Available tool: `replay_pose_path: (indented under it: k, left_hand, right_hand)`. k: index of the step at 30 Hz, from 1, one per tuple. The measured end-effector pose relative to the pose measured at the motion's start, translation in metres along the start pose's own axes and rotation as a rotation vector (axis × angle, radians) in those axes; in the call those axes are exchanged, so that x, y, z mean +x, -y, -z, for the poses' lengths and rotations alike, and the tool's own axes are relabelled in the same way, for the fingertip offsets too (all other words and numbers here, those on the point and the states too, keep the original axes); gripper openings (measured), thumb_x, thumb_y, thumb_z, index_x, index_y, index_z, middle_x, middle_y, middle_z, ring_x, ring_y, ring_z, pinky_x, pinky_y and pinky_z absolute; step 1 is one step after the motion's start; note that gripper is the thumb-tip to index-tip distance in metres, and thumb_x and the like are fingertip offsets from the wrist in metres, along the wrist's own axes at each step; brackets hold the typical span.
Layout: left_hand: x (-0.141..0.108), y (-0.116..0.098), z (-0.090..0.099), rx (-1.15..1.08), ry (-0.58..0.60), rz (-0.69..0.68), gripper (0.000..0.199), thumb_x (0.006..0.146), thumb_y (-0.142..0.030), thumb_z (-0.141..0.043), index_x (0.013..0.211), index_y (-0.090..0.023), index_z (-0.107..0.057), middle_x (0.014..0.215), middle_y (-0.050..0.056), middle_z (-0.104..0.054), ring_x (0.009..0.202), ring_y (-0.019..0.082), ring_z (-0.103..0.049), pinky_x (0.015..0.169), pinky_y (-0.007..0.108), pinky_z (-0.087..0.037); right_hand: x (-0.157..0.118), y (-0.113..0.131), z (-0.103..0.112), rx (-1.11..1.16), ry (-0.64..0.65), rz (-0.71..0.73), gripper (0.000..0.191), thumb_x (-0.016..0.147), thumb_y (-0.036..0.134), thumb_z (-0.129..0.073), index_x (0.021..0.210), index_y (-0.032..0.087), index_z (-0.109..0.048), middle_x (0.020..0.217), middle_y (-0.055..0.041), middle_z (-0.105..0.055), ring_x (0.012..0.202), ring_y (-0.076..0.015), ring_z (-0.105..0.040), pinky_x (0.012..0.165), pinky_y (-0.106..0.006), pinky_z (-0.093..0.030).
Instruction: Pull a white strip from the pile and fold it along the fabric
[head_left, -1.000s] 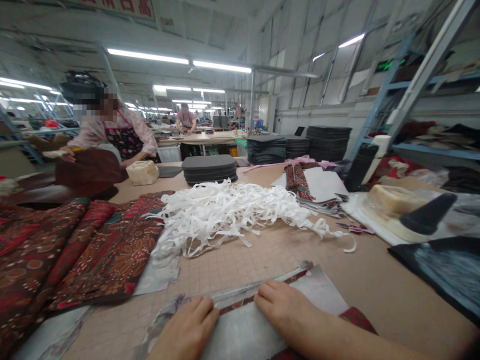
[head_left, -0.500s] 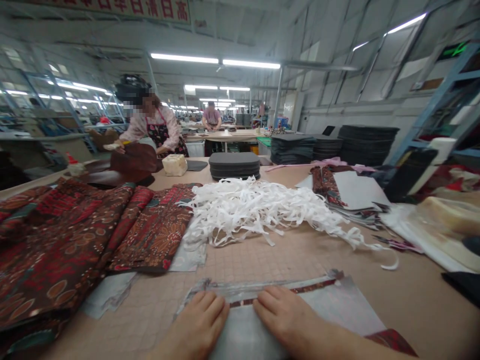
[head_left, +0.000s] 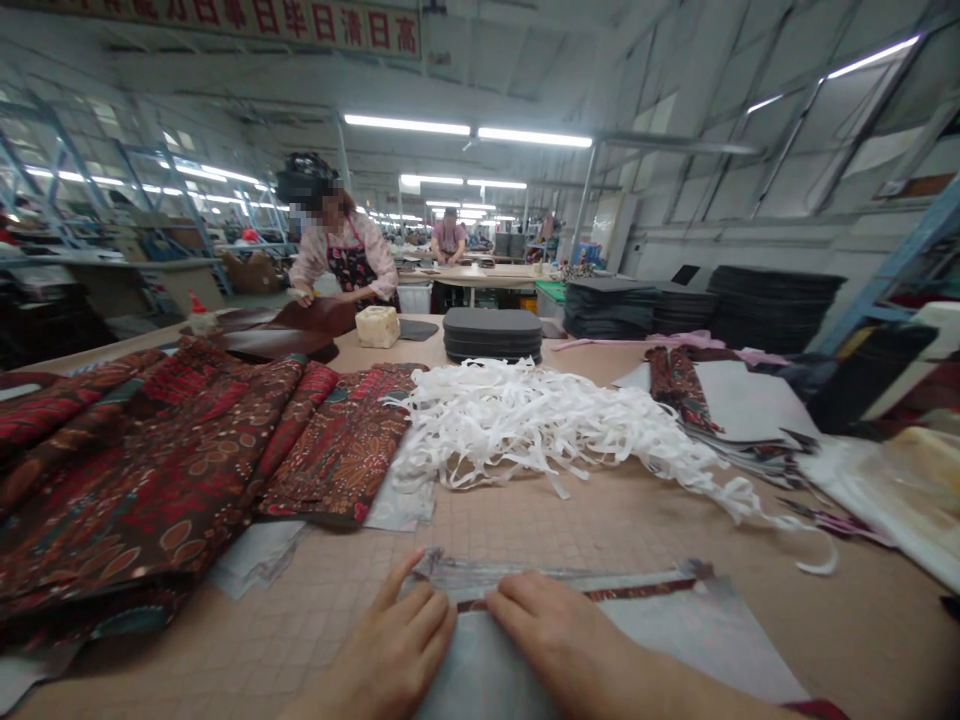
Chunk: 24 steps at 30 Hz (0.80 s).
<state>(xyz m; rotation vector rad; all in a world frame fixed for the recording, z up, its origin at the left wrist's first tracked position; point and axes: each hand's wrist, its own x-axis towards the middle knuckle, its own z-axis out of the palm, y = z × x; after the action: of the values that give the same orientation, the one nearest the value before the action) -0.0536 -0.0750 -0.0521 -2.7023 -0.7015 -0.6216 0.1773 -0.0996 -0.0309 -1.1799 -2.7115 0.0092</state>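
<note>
A fabric piece [head_left: 675, 625] lies pale grey backing side up before me, its far edge turned over in a fold. A narrow strip of its brown and red printed face shows along that fold. My left hand [head_left: 409, 635] is closed on the left part of the fold, fingers curled on the cloth and one finger reaching forward at its corner. Close beside it, my right hand [head_left: 559, 625] grips the fold near the middle with bent fingers. What lies under the fingertips is hidden.
White ribbon strips [head_left: 517, 415] are heaped beyond the fabric. Printed cloth [head_left: 187, 470] is piled at left. Scissors [head_left: 832, 520] and cut pieces [head_left: 750, 400] lie at right. A stack of dark grey panels [head_left: 491, 335] stands behind; a co-worker [head_left: 345, 250] handles brown material.
My view has turned slightly left. One finger of my left hand has lifted and stretched forward, and my right hand has shifted a little left along the fold.
</note>
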Motion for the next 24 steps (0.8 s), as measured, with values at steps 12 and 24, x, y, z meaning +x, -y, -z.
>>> replay_pose_path:
  k: [12, 24]
  left_hand:
    - [-0.046, 0.015, 0.008, -0.025, -0.113, 0.101, 0.034, 0.096, -0.016, -0.027, 0.109, -0.018, -0.058, 0.103, 0.005, -0.066, 0.102, 0.019, -0.052, 0.105, 0.041, -0.024]
    - [-0.034, 0.014, 0.012, -0.187, -0.058, 0.28, 0.023, 0.093, -0.013, -0.038, 0.091, -0.02, -0.06, 0.09, 0.001, -0.066, 0.082, 0.017, -0.056, 0.082, 0.033, -0.04]
  right_hand:
    - [0.042, 0.008, -0.018, 0.141, -0.003, 0.056, 0.014, 0.08, 0.008, -0.054, 0.087, 0.019, -0.059, 0.087, -0.0026, -0.06, 0.078, -0.0168, -0.053, 0.067, -0.026, -0.04]
    - [0.062, 0.016, -0.024, 0.174, -0.012, 0.261, 0.016, 0.085, 0.017, -0.055, 0.1, 0.015, -0.06, 0.09, -0.0064, -0.06, 0.08, -0.0198, -0.05, 0.071, -0.031, -0.04]
